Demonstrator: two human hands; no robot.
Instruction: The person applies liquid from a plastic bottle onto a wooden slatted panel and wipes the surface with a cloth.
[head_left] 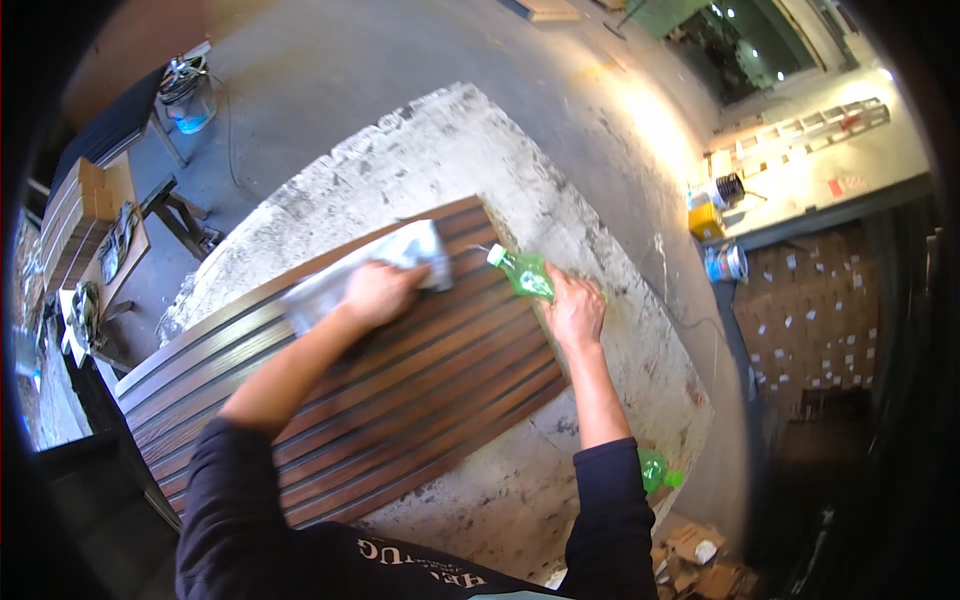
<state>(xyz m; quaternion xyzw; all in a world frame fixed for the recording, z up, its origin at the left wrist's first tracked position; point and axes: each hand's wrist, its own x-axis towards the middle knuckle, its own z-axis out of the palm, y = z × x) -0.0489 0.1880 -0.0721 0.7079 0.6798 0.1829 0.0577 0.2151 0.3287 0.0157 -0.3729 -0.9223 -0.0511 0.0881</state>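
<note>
A brown slatted panel with dark grooves lies at a slant on a worn, white-stained worktable. Toward the panel's far edge, my left hand grips a white cloth that lies against the slats; part of the cloth is under the hand. My right hand is wrapped round a green plastic bottle, tipped sideways with its white cap pointing left over the panel's right end. Near my right sleeve, a second green bottle with a green cap is partly hidden.
At the far left are a bucket and stacked boxes. A ladder, a yellow container and a blue-and-white bucket are on the right. Cardboard scraps lie at the lower right.
</note>
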